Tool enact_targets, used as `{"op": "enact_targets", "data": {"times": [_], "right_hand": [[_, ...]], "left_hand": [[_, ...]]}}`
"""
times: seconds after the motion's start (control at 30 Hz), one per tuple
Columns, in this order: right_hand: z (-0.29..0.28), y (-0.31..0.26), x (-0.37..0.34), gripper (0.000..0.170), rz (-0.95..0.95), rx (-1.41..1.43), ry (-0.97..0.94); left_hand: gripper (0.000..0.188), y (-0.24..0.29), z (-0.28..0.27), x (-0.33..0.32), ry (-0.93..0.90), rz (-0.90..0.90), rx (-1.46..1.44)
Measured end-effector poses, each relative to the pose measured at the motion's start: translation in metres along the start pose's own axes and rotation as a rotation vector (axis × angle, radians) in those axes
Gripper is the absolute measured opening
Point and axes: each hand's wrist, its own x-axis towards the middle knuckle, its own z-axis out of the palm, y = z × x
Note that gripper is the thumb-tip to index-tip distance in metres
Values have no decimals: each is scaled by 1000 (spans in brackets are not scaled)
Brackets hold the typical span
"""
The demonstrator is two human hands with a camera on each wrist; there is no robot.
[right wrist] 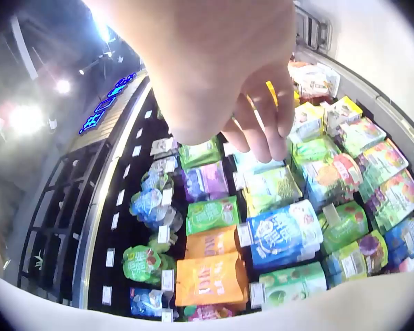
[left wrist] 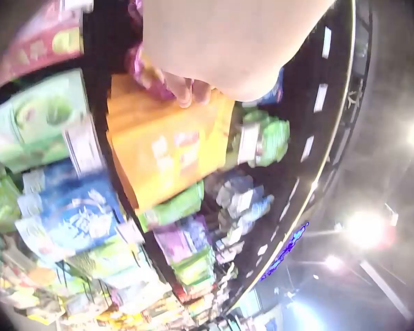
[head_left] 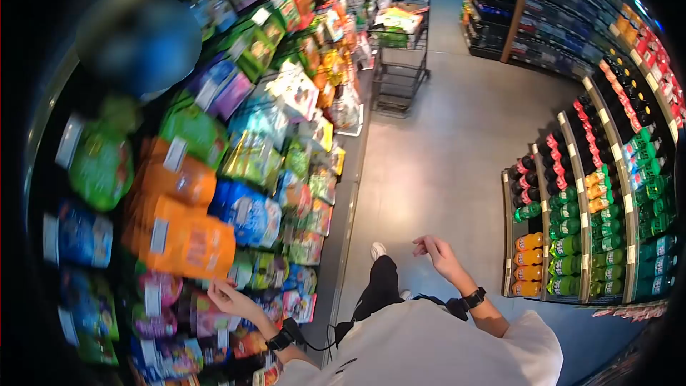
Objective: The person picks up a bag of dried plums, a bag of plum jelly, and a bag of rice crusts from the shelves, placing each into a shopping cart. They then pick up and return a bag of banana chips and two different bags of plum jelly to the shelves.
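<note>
The left hand [head_left: 237, 302] is at the shelf, just below an orange pouch [head_left: 187, 237] in the head view; its fingers are slightly bent. In the left wrist view the fingertips of that left hand [left wrist: 193, 89] overlap the edge of the orange pouch [left wrist: 172, 153]; whether they touch it I cannot tell. A blue pouch [head_left: 245, 213] hangs beside the orange one. Over the aisle floor, the right hand [head_left: 441, 261] is held away from the shelf with nothing in it, its fingers loosely extended in the right wrist view [right wrist: 262, 117].
Rows of colourful pouches fill the left shelf [head_left: 346, 225]. A black wire cart [head_left: 400, 71] with goods in its upper basket stands further along the aisle [head_left: 457, 136]. Racks of bottles [head_left: 564, 246] line the right side. A blurred round object [head_left: 139, 43] hangs at upper left.
</note>
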Motion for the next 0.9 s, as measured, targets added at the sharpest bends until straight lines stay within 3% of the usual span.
{"op": "enact_targets", "data": {"times": [0.03, 0.1, 0.17, 0.23, 0.33, 0.4, 0.47, 0.5, 0.57, 0.67, 0.77, 0.9], "right_hand": [[-14, 4, 8, 42, 16, -5, 52], [-42, 6, 24, 43, 57, -58, 158], [-72, 4, 51, 45, 81, -87, 249], [-98, -2, 76, 46, 100, -95, 348], [-126, -29, 117, 48, 97, -88, 540], [-135, -51, 143, 49, 95, -88, 599], [-149, -59, 175, 43, 71, -90, 663], [-154, -63, 185, 41, 81, -147, 692], [-165, -70, 206, 37, 87, -257, 755], [-192, -60, 228, 32, 74, -176, 860], [-234, -33, 259, 33, 84, -121, 947], [-298, -27, 340, 28, 69, -116, 929]], "left_hand": [[26, -13, 35, 1, -75, 44, -8], [25, -34, 110, 0, -189, -65, -63], [32, -43, 189, -4, -299, -16, -97], [53, -36, 267, -10, -430, -193, -246], [93, -44, 374, -4, -854, -286, -302], [82, -46, 445, -10, -988, -295, -375], [56, -56, 510, -22, -1033, -153, -272], [38, -38, 541, -28, -1095, -470, -339], [28, 2, 589, -43, -1228, -149, -60], [26, 7, 654, -78, -1285, -210, -264], [23, 17, 712, -101, -1374, -81, -201], [19, 28, 792, -114, -1381, -3, -121]]}}
